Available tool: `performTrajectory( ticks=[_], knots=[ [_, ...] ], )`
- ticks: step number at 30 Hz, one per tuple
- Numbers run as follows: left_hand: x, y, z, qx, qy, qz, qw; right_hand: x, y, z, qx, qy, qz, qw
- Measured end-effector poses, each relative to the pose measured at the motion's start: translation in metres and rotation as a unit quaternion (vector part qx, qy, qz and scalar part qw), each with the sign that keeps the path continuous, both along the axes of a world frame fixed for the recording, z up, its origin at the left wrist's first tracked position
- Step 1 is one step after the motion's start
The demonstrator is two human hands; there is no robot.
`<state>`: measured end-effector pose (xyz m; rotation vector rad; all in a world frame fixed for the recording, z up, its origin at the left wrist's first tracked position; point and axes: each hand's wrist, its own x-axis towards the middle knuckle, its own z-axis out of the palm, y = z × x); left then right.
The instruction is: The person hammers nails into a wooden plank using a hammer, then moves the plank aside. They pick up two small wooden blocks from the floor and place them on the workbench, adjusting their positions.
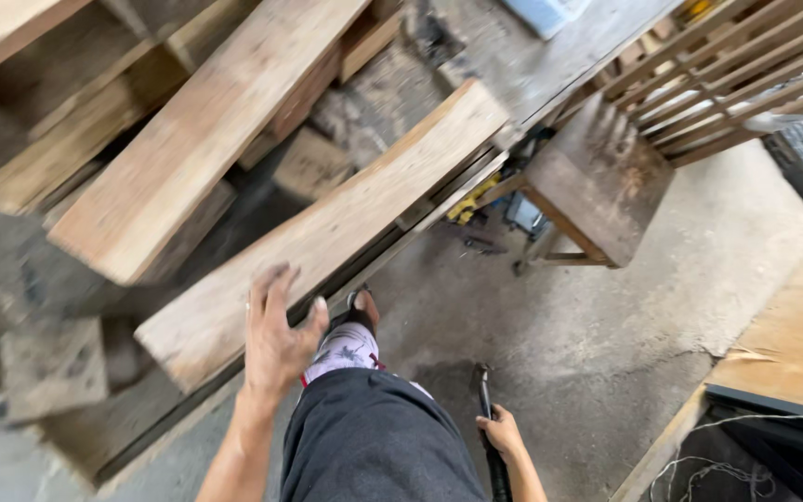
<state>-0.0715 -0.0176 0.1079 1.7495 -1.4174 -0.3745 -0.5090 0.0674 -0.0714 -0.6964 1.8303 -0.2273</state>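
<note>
My left hand (273, 336) lies flat with fingers spread on the near end of a long wooden plank (346, 223) that slants up to the right across a stack of boards. It rests on the plank without gripping it. Low at centre right, my right hand (502, 434) is closed around a black tool handle (487, 409) that points up from the hand. My dark trouser leg (374, 437) and patterned sock with a sandal (353, 336) stand between the hands.
A wider plank (206, 130) lies on the pile to the left, with more boards beneath. A worn wooden stool (597, 186) stands on the concrete floor (606, 335). Slatted wooden frames (736, 65) lie top right; a plywood sheet (792, 335) sits at right.
</note>
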Motion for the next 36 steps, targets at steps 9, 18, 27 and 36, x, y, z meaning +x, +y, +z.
performTrajectory(
  ticks=[9, 18, 27, 36],
  knots=[
    [0.027, -0.167, -0.032, 0.233, -0.093, 0.085, 0.964, -0.027, -0.213, 0.051, -0.33, 0.064, 0.073, 0.939],
    [0.047, -0.17, -0.067, 0.193, 0.057, -0.006, 0.98, 0.002, -0.496, 0.095, -0.454, 0.181, 0.264, 0.831],
    [0.051, -0.168, -0.049, 0.397, 0.221, -0.074, 0.888, 0.075, -0.577, 0.084, -0.547, 0.059, 0.359, 0.753],
    [0.023, -0.153, -0.023, 0.442, 0.111, 0.07, 0.888, 0.124, -0.489, 0.108, -0.453, -0.092, 0.432, 0.774]
  ],
)
